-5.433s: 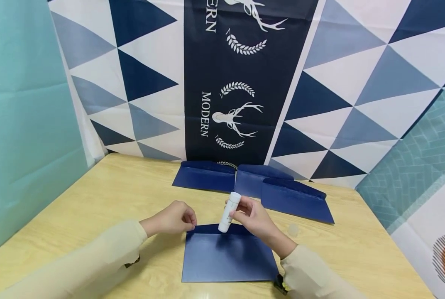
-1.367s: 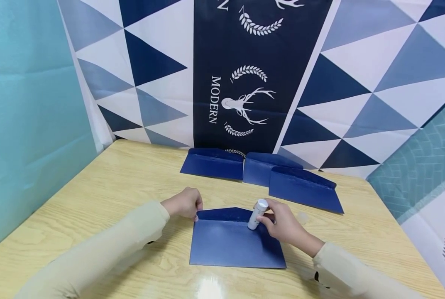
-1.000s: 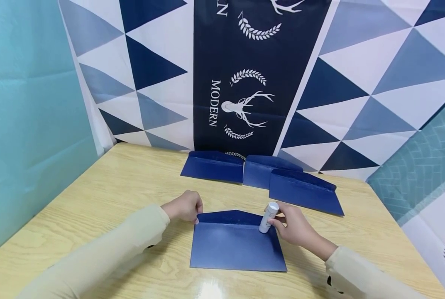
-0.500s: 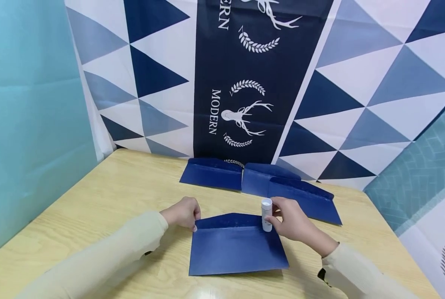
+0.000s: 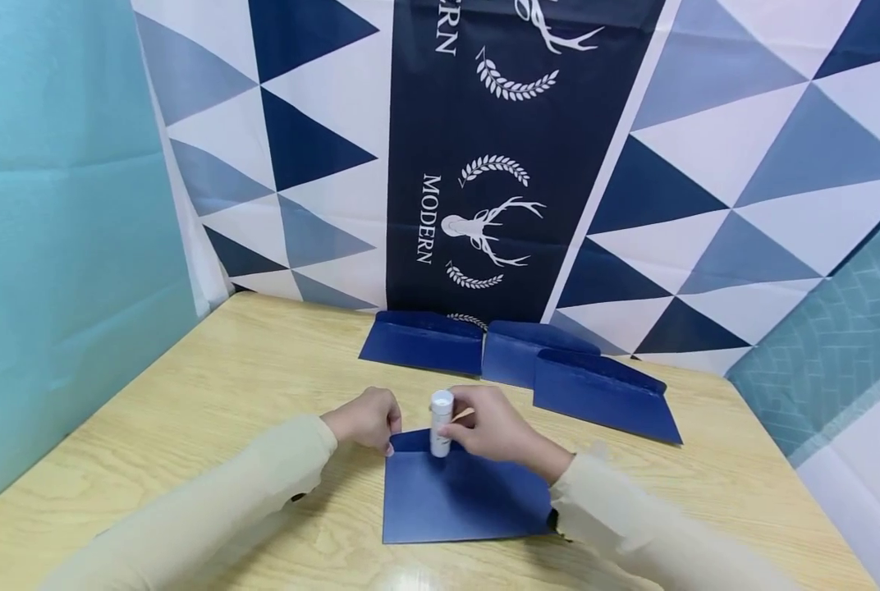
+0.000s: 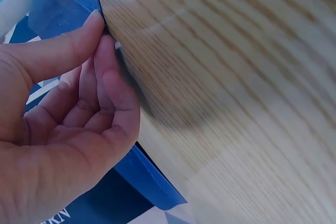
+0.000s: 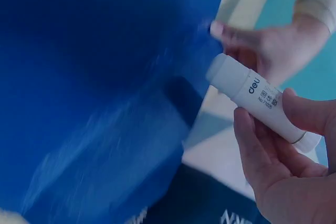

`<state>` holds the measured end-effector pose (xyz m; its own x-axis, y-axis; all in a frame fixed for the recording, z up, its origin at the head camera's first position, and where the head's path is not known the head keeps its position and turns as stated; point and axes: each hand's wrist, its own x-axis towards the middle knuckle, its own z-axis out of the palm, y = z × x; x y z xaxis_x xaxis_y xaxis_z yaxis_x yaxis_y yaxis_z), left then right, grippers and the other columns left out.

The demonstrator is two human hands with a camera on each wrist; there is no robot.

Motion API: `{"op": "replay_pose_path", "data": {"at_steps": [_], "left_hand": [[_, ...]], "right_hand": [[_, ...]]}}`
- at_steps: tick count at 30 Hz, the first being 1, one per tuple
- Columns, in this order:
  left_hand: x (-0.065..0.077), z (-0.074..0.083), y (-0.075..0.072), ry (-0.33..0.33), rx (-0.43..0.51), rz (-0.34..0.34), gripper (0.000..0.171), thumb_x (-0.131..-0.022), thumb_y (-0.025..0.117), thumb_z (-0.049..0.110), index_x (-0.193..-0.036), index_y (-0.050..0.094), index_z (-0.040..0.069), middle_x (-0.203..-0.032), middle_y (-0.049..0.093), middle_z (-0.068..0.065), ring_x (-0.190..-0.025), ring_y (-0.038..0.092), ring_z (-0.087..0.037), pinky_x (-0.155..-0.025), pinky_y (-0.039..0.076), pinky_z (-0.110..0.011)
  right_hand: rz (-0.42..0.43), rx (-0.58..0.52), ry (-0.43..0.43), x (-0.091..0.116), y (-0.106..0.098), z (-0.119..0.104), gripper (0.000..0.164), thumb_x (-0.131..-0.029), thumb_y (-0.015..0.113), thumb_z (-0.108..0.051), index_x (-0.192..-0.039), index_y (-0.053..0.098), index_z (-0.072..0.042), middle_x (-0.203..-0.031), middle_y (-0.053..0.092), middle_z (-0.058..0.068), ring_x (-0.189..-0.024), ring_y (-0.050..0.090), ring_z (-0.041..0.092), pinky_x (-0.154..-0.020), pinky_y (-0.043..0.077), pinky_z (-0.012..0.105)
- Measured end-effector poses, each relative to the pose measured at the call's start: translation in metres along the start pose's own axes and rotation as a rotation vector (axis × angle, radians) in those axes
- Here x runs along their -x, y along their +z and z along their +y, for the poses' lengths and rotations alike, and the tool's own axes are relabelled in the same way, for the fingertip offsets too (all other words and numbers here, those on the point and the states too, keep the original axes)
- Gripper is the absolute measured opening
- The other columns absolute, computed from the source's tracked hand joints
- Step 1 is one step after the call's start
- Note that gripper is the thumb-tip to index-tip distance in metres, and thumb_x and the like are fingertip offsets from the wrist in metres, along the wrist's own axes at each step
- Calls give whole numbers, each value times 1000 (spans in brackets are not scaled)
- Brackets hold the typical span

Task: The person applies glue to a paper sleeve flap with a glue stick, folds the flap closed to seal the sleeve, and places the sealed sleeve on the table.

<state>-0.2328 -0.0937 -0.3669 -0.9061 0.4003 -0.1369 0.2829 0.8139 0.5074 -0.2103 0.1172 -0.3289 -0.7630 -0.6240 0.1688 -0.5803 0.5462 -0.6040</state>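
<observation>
Right hand (image 5: 490, 423) grips white glue stick (image 5: 442, 424) over flap (image 5: 409, 442) of navy envelope (image 5: 436, 502); left hand (image 5: 368, 420) pinches envelope's left edge. Stick likely light, rigid, hold mid-barrel; paper probably creases, take edges.

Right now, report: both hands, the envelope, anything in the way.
Left hand pinching near envelope by its left edge. Right hand gripping white tube at the open flap, contact unclear. Three more envelopes behind, apart; no obstruction seen.
</observation>
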Motion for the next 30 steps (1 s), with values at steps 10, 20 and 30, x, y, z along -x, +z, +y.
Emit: {"op": "replay_pose_path", "data": {"at_steps": [10,20,30], "left_hand": [[-6,2,2,17,25,-3,40,-61,83,-6,-53,49,14,-50,42,7,-50,39,-8,-48,33,-18],[-7,3,1,58,-4,-34,26,-61,84,-6,-58,60,6,-52,44,8,-55,42,-8,-53,35,-17],[-4,0,-1,0,-36,-47,25,-64,84,-3,-62,62,8,-56,45,7,-60,44,-9,-62,43,-20]], "right_hand": [[-66,-20,-29,-15,34,-6,22,-87,68,-6,-109,65,-1,-104,70,13,-95,69,25,-74,57,22],[-33,13,41,-5,37,-4,17,-90,64,-5,-107,62,-2,-102,70,13,-91,71,24,-74,58,29],[9,53,86,9,27,5,18,-89,65,-5,-107,62,-2,-101,71,13,-90,71,24,-73,58,30]]}}
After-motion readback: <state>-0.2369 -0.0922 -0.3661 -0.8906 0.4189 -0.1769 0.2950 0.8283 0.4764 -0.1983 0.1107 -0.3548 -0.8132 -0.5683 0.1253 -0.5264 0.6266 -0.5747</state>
